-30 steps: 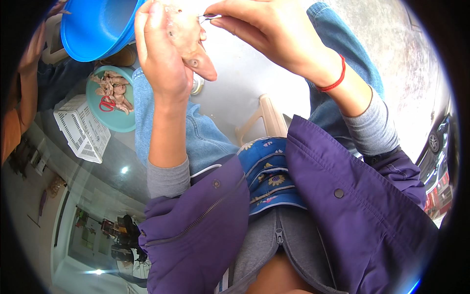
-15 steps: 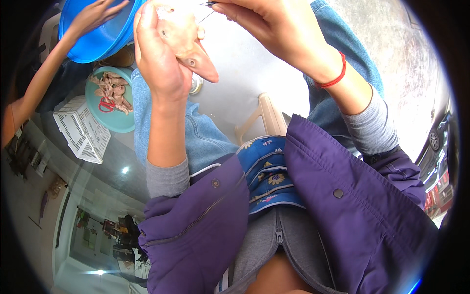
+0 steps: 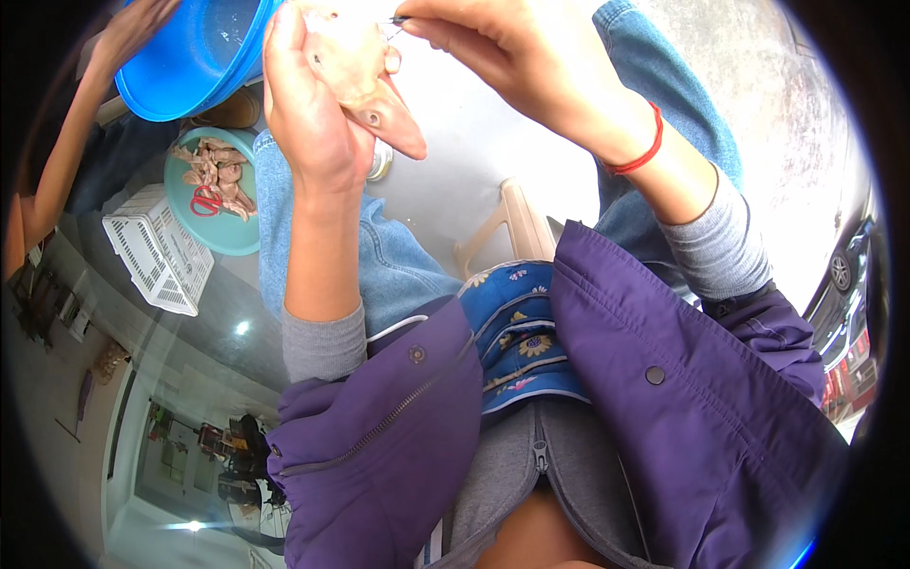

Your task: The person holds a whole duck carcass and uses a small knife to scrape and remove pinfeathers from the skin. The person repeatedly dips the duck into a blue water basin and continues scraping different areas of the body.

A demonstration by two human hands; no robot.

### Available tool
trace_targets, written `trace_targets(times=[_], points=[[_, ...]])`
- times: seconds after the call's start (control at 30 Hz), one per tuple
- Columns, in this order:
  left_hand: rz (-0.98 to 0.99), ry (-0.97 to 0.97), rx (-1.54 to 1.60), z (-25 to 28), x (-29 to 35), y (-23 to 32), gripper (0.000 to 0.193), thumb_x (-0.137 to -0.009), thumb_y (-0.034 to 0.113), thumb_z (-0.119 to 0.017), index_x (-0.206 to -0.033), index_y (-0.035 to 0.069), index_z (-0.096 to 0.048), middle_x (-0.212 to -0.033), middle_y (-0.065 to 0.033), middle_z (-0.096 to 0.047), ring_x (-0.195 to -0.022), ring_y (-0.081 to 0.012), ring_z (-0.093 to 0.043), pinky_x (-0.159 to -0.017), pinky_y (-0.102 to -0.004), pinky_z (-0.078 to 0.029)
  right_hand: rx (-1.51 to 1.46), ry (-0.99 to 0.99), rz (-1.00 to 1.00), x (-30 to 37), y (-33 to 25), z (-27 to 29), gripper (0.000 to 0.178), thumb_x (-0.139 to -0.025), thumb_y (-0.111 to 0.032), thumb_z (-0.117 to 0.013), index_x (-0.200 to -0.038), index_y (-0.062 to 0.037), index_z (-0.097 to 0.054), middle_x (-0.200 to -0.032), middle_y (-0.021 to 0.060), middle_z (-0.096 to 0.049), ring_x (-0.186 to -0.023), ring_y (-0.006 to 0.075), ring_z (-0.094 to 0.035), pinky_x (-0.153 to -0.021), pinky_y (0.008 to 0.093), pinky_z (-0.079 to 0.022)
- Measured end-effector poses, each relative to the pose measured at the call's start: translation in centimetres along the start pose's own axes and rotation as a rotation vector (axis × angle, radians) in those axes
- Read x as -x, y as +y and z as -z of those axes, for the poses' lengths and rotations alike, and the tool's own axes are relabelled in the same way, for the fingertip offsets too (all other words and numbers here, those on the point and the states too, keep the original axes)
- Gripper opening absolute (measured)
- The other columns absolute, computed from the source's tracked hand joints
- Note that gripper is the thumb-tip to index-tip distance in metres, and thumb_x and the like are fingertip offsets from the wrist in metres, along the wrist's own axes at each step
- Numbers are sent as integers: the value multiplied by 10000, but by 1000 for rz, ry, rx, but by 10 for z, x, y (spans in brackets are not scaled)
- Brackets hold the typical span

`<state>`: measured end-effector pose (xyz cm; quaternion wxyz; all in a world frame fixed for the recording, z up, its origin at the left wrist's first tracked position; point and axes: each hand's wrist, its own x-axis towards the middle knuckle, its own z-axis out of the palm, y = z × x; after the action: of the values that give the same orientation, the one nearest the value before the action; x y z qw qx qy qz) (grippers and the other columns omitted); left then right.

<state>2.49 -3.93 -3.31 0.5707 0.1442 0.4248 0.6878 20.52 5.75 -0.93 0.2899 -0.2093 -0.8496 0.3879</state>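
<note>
High in the view, my left hand is closed round a pale, plucked duck head, its bill pointing down and to the right. A nostril hole shows on the bill. The top of the duck head runs out at the upper edge. To its right, my right hand pinches a pair of thin metal tweezers between thumb and forefinger. Their tips are small and washed out by the bright light, near the duck head but seemingly apart from it.
Left of my knee a teal basin holds several pale meat pieces and red-handled scissors. Beside it lies a white plastic crate. A co-worker's hand is by a blue tub. A beige stool stands between my legs.
My right hand with the tweezers has shifted slightly left and down. The co-worker's hand has drawn left, from over the blue tub to its rim. My left hand has barely moved.
</note>
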Motion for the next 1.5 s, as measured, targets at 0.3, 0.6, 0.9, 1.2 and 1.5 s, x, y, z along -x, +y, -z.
trace_targets(times=[0.3,0.6,0.9,1.2,1.5], points=[[0,-3,3,4,-1,0,456,-1099,411,-347,-1145,21,-580,-999,-118,-655,-863,-240,-626,-749,-383,-525,-36,-68,-43,0,-5,1,121,-897,-77,-674,-1008,-43,-711,-854,139,-695,-793,323,-690,-688,388,-541],[20,-93,36,6,-2,1,445,-1097,409,-358,-1141,20,-569,-1011,-124,-645,-874,-244,-617,-744,-384,-527,-3,0,-24,1,-1,-1,135,-881,-76,-677,-1008,-43,-713,-857,147,-692,-799,332,-686,-700,395,-539],[9,-42,23,9,-2,0,415,-1101,387,-351,-1148,34,-564,-1022,-120,-657,-881,-226,-648,-733,-378,-540,-23,-55,-30,-1,-6,-3,119,-890,-90,-681,-996,-42,-711,-849,133,-693,-781,324,-688,-701,396,-546],[7,-40,-14,9,-2,-1,415,-1099,396,-346,-1122,40,-559,-990,-110,-625,-850,-241,-622,-741,-384,-529,34,-32,-70,0,-12,6,115,-880,-92,-678,-980,-48,-714,-836,133,-692,-790,328,-683,-692,399,-542],[30,-72,55,12,-4,1,412,-1108,380,-325,-1111,56,-581,-984,-91,-642,-862,-228,-624,-748,-382,-524,-8,-30,-6,1,-5,-6,101,-879,-90,-689,-966,-46,-718,-838,133,-698,-778,326,-689,-679,392,-544]])
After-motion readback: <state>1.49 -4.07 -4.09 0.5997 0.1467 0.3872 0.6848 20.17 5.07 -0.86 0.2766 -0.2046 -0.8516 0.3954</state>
